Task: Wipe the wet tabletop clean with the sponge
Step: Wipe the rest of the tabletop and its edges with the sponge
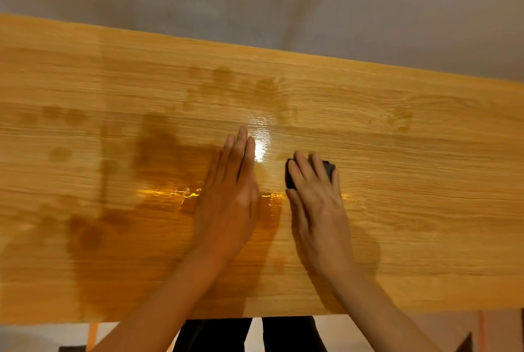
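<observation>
**Inspector:** While the head view looks down on it, the long wood-grain tabletop (397, 153) shows dark wet patches (113, 224) across its left half and fainter damp marks (241, 88) toward the far edge. A bright glare (262, 139) sits near the middle.

**Clerk:** And the sponge?

**Inspector:** The dark grey sponge (327, 167) lies on the tabletop right of centre, mostly covered by the right hand (314, 198). That hand's fingers curl over its top and the thumb runs along its left side, so it is gripped and pressed to the wood.

**Clerk:** The other hand?

**Inspector:** The left hand (229, 196) lies flat on the wet surface just beside the right, fingers straight and held together, holding nothing.

**Clerk:** Anything else?

**Inspector:** Dark trouser legs (249, 334) show below the near edge.
</observation>
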A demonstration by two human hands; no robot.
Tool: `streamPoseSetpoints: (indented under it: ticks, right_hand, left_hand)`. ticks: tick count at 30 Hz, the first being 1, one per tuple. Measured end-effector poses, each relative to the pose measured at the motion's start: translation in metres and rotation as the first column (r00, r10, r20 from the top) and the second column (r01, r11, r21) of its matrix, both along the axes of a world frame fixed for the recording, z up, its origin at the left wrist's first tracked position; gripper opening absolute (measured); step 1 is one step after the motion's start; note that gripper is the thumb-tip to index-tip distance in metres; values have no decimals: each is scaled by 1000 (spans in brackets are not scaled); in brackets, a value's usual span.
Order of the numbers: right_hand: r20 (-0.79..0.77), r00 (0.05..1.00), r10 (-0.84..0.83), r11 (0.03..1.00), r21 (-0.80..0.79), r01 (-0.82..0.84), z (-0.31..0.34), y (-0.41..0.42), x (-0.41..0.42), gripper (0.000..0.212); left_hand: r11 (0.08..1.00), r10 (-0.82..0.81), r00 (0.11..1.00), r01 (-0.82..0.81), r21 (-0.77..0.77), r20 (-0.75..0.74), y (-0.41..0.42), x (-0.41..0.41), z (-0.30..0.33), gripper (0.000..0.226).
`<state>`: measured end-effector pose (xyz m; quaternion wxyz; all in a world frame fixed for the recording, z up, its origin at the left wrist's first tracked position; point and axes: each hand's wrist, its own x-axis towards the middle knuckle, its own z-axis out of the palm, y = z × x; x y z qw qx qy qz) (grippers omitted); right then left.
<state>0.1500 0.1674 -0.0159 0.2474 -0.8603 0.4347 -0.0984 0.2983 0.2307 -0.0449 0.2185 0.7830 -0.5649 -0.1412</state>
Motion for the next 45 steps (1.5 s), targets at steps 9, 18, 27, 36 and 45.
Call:
streamPoseSetpoints:
  ticks: [9,18,27,36,45]
  right_hand:
    - [26,996,-82,993,-87,84,-9,-43,53,41]
    - [-3,1000,-2,999,-38,1,-4,-72,-7,42]
    - [49,861,-506,853,-123,508,-6,-96,-70,42]
    - [57,995,86,984,-158,-76,-18,-99,-18,56]
    - [41,907,-419,893,-163,420,-9,-141,-96,41]
  left_hand:
    - [999,30,996,-31,-8,-78,-37,28,13,55]
    - [998,64,997,-64,-18,34,-83,40,-1,55]
    - [992,89,992,-96,79,90,-86,40,3,54]
    - [994,79,993,-86,73,89,-81,34,8,57]
    - [993,111,991,-114,37,70,-84,31,9,56]
